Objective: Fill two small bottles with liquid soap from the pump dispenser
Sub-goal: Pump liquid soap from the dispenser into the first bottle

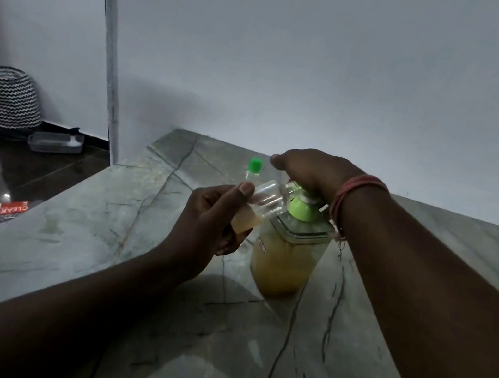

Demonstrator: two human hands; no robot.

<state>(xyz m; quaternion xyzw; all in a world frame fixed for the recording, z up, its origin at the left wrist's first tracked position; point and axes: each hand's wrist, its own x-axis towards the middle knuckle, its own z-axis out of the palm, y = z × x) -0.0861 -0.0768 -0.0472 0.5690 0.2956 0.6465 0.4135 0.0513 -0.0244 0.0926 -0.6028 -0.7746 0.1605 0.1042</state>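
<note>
- Left hand (211, 218) grips 1 small clear bottle (258, 207), tilted, mouth up against the pump's spout, thumb along its side.
- Orange-yellow soap pools in that bottle's lower end, inside the fingers.
- Right hand (309, 171) lies on top of the pump dispenser (288, 255), palm down on the pump head; finger curl can't be made out from here.
- Dispenser stands upright on the marble counter (95, 261), green collar, jar mostly full of orange-yellow soap.
- The green-capped bottle (253, 171), number 2, stands just behind the left hand's thumb, on the counter.
- Red thread bands (351, 197) circle the right wrist.
- Zigzag basket (12, 97) sits on the floor, far left.
</note>
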